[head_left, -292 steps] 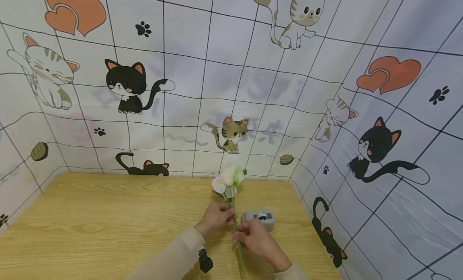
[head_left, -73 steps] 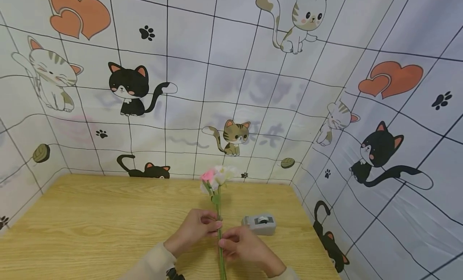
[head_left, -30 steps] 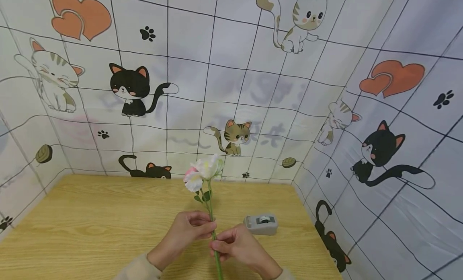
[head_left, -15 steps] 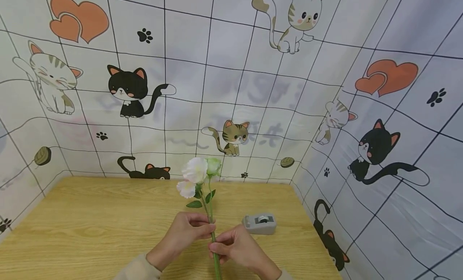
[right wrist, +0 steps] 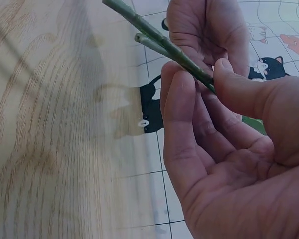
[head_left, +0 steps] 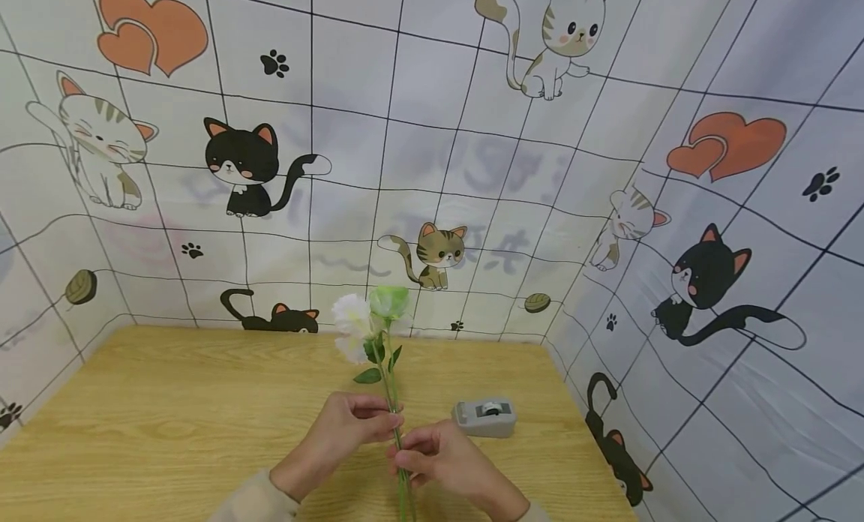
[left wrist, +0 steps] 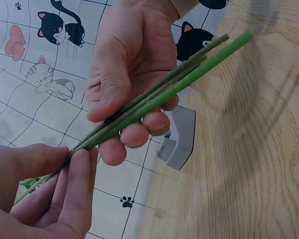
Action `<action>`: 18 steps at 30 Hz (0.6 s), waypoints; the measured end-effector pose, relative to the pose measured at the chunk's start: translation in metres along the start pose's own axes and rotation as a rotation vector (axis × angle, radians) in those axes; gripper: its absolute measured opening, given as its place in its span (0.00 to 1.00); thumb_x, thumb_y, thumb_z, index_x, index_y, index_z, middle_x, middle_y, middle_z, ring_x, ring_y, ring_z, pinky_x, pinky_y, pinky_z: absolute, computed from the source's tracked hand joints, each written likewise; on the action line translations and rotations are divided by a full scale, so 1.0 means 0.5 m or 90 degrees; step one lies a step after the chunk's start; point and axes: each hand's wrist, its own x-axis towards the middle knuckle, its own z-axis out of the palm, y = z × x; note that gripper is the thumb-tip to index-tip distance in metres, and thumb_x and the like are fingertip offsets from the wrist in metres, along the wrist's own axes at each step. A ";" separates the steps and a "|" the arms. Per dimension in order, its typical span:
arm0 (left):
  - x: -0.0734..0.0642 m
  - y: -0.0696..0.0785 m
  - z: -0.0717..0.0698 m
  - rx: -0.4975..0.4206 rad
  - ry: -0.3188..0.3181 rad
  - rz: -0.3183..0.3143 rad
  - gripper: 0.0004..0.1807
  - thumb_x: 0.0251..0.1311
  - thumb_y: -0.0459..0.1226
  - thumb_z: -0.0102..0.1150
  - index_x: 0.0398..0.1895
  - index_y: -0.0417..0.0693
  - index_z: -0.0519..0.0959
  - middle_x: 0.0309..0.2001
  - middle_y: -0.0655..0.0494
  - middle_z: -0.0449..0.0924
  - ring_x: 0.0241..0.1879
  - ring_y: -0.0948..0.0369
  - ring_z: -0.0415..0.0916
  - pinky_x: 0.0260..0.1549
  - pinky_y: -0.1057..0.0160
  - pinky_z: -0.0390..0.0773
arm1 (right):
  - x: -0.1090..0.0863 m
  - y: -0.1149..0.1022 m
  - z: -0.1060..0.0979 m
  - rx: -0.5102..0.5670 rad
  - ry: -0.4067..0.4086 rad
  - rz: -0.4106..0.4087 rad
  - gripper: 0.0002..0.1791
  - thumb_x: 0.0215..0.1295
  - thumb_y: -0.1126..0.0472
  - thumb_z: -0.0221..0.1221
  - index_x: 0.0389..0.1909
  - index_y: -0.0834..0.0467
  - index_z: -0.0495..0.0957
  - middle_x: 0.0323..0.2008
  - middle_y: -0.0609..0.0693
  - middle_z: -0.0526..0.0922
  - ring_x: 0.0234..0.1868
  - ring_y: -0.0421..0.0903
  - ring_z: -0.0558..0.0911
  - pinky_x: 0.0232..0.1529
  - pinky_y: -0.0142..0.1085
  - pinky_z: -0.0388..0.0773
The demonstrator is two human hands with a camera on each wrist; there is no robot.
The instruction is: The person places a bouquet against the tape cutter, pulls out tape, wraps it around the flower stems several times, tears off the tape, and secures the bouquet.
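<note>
Above the table is a small bunch of artificial-looking flowers, with white blooms (head_left: 352, 314), a pale green bloom (head_left: 388, 303) and a few dark green leaves (head_left: 367, 376). My left hand (head_left: 340, 432) pinches the bunched stems between thumb and fingers below the leaves. Just lower, the thumb and fingers of my right hand (head_left: 452, 462) also grip the stems. In the left wrist view several green stems (left wrist: 189, 79) lie together, their cut ends sticking out past the right hand at uneven lengths. The right wrist view shows the stem ends (right wrist: 139, 25) too; the blooms are out of sight there.
A grey tape dispenser (head_left: 484, 418) stands on the wood-grain table (head_left: 202, 402), just right of and beyond my right hand. Cloth printed with cats and grid lines (head_left: 351, 154) rises behind the table and along both sides.
Both hands have moved left from beside the dispenser with the flowers. Over the last second the bunch has turned: the pink bloom has gone from view and the green one has come forward.
</note>
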 end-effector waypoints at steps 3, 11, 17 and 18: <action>0.001 0.000 -0.004 -0.013 -0.015 -0.001 0.18 0.78 0.37 0.78 0.61 0.32 0.91 0.58 0.41 0.96 0.54 0.56 0.97 0.58 0.57 0.96 | 0.000 0.001 -0.003 0.008 -0.003 0.005 0.15 0.87 0.60 0.68 0.59 0.70 0.91 0.48 0.62 0.98 0.45 0.37 0.93 0.40 0.27 0.91; -0.004 0.003 -0.013 -0.034 -0.050 0.002 0.22 0.82 0.39 0.74 0.67 0.29 0.87 0.63 0.40 0.94 0.60 0.55 0.95 0.61 0.59 0.94 | 0.002 -0.003 -0.002 0.019 0.013 0.020 0.16 0.86 0.61 0.69 0.58 0.71 0.90 0.43 0.54 0.98 0.45 0.40 0.93 0.43 0.30 0.93; -0.003 0.005 -0.010 -0.056 -0.040 -0.004 0.21 0.82 0.38 0.74 0.65 0.29 0.88 0.66 0.43 0.94 0.59 0.59 0.95 0.60 0.61 0.94 | 0.004 -0.001 0.001 0.022 0.029 0.021 0.15 0.85 0.62 0.70 0.57 0.71 0.91 0.43 0.56 0.98 0.47 0.43 0.95 0.44 0.33 0.95; -0.003 0.005 -0.010 -0.060 -0.038 -0.004 0.21 0.82 0.37 0.74 0.65 0.28 0.88 0.66 0.43 0.94 0.59 0.60 0.95 0.60 0.61 0.94 | 0.004 0.000 0.001 0.023 0.033 0.021 0.14 0.84 0.62 0.70 0.56 0.71 0.91 0.43 0.57 0.98 0.47 0.43 0.96 0.44 0.33 0.95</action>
